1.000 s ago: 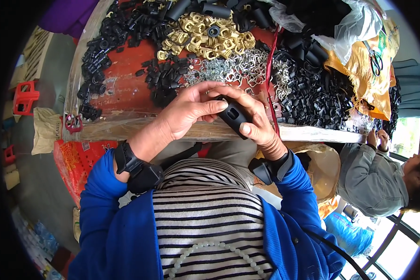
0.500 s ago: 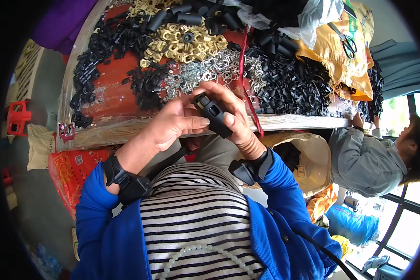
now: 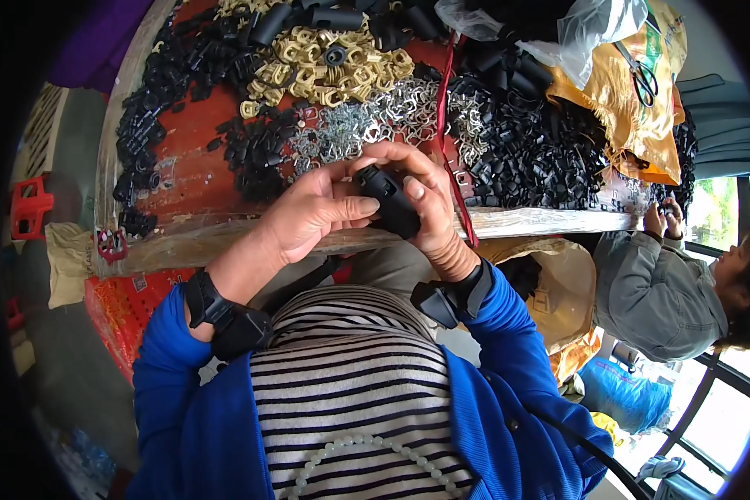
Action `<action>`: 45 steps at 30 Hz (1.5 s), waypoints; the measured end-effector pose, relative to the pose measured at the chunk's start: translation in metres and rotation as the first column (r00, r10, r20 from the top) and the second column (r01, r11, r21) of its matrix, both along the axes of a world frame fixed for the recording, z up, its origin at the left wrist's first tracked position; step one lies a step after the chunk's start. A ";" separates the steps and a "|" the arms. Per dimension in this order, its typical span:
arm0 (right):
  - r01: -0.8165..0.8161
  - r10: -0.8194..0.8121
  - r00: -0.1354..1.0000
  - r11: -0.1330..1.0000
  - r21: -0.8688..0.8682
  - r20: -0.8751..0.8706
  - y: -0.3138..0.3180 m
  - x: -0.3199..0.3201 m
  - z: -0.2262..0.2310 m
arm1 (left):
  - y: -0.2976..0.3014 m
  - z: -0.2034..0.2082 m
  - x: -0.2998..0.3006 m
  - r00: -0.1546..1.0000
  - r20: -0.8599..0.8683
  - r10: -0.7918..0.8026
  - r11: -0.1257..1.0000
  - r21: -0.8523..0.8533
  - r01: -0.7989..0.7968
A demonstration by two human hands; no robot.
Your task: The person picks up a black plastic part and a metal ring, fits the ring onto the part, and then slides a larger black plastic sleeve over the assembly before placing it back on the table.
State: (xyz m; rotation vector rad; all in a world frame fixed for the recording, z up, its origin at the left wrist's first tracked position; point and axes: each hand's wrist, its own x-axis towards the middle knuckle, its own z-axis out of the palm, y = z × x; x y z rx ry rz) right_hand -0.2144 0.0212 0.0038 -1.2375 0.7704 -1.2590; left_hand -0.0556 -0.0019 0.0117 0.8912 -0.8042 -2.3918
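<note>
A black plastic cylindrical housing [image 3: 398,215] with a small cut-out is held between my two hands, just in front of the table's near edge. My right hand [image 3: 432,208] wraps round its body from the right, thumb along the side. From the left, my left hand [image 3: 304,215] grips the upper end, its thumb pressed against the housing and its fingers curled behind, partly hidden. Beyond the hands lie loose silvery bent-metal clips [image 3: 342,125], a heap of gold-coloured metal clips [image 3: 308,62] and small black plastic parts [image 3: 258,154].
The red tabletop [image 3: 183,162] has a plastic-wrapped wooden edge [image 3: 183,244]. A red ribbon [image 3: 443,108] crosses it. More black parts [image 3: 533,162], an orange sack [image 3: 633,117] and scissors [image 3: 642,79] lie right. A co-worker [image 3: 654,279] sits at the right. An open sack [image 3: 562,283] stands below.
The housing has turned in my hands; the gold piece seen at its upper end before is now out of sight. The co-worker's hands have come up together. The view has shifted slightly.
</note>
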 end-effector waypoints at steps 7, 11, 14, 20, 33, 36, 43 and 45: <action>0.027 -0.027 1.000 1.000 -0.004 0.003 0.015 -0.003 0.001 | 0.013 0.003 0.000 0.999 -0.020 -0.049 0.992 -0.119 0.046; -0.041 0.040 0.999 0.993 -0.107 -0.013 0.026 -0.002 0.009 | 0.021 0.001 0.000 0.999 0.009 0.046 0.940 -0.338 -0.040; -0.088 0.093 0.995 0.988 -0.127 0.032 0.033 0.014 0.013 | 0.023 0.012 0.000 0.944 -0.233 0.234 0.914 -0.279 -0.295; -0.123 0.114 0.992 0.975 -0.183 -0.054 0.029 0.031 0.012 | 0.012 0.015 -0.011 0.980 -0.167 0.111 0.932 -0.324 -0.161; -0.235 0.231 0.971 0.969 -0.078 -0.066 0.001 0.032 0.010 | -0.013 0.019 -0.003 0.999 -0.051 0.019 0.939 -0.341 -0.035; -0.262 0.246 0.959 0.958 -0.112 -0.143 0.000 0.031 0.013 | -0.010 0.020 0.000 0.997 -0.064 0.033 0.933 -0.355 -0.053; -0.280 0.254 0.937 0.957 -0.080 -0.238 0.023 0.033 0.025 | 0.012 0.031 0.006 0.991 -0.128 0.043 0.883 -0.459 -0.098; -0.272 0.240 0.940 0.957 -0.105 -0.242 0.029 0.034 0.027 | 0.019 0.036 0.008 0.992 -0.123 0.041 0.860 -0.501 -0.098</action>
